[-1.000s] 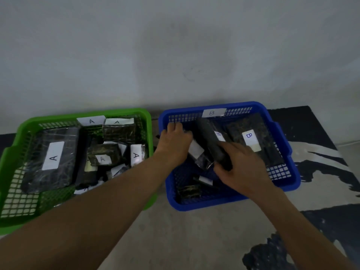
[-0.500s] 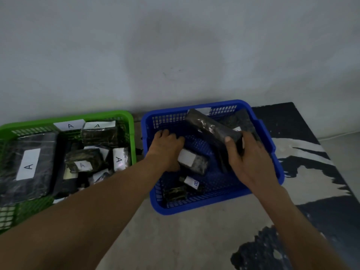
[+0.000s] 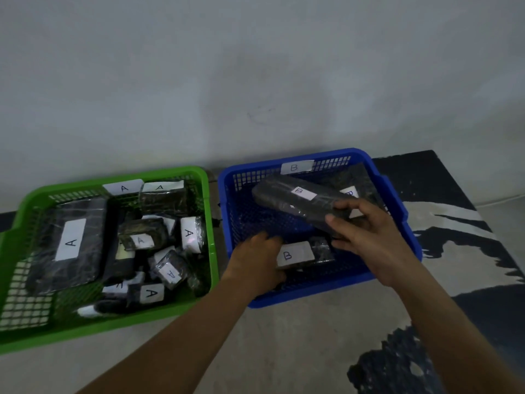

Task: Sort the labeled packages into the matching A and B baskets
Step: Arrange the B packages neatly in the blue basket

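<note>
2 hands in blue plastic basket: right hand grips long black wrapped B package; left hand touches small B packet, grip unclear.

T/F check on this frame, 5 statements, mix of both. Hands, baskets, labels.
1. The right hand grips a long package labelled B. True.
2. The green basket carries a B tag. False: its tag reads A.
3. The left hand is inside the green basket. False: it is inside the blue basket, next to a small package labelled B.
4. The large flat package in the green basket is labelled A. True.
5. The blue basket stands to the left of the green one. False: it stands to the right.
</note>
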